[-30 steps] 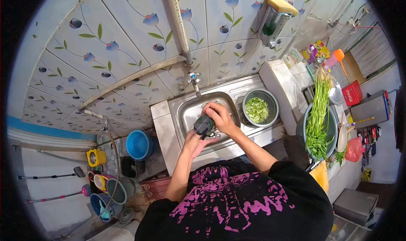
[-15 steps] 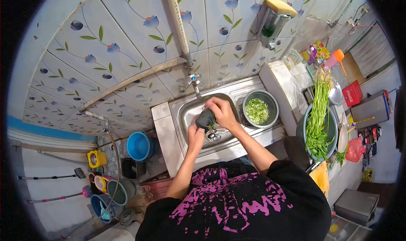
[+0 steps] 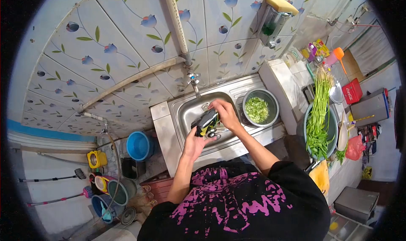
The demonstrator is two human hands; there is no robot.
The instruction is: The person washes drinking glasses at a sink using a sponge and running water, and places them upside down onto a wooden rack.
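A dark, shiny, black thing (image 3: 206,121), perhaps a plastic bag or a small container, is held over the steel sink (image 3: 181,114). Green and yellowish bits show along its lower right side. My left hand (image 3: 195,144) supports its lower end, palm up, with the thumb stretched to the right. At the upper right end, the bent fingers of my right hand (image 3: 227,115) grip it. Right of the sink basin, a grey bowl (image 3: 275,108) of chopped greens (image 3: 256,111) sits on the drainboard. Behind my hands is the tap (image 3: 194,84).
A tub (image 3: 301,129) of long-stemmed leafy greens (image 3: 318,118) stands on the right counter, near a cutting board (image 3: 320,177). The wall carries a soap dispenser (image 3: 272,27) with a sponge (image 3: 281,5) on top. A blue bucket (image 3: 139,146) is left of the sink.
The black thing has turned and tilted, showing more of its shiny side and yellowish bits. My left hand has moved down and turned palm up, its thumb now spread; my right hand has shifted slightly.
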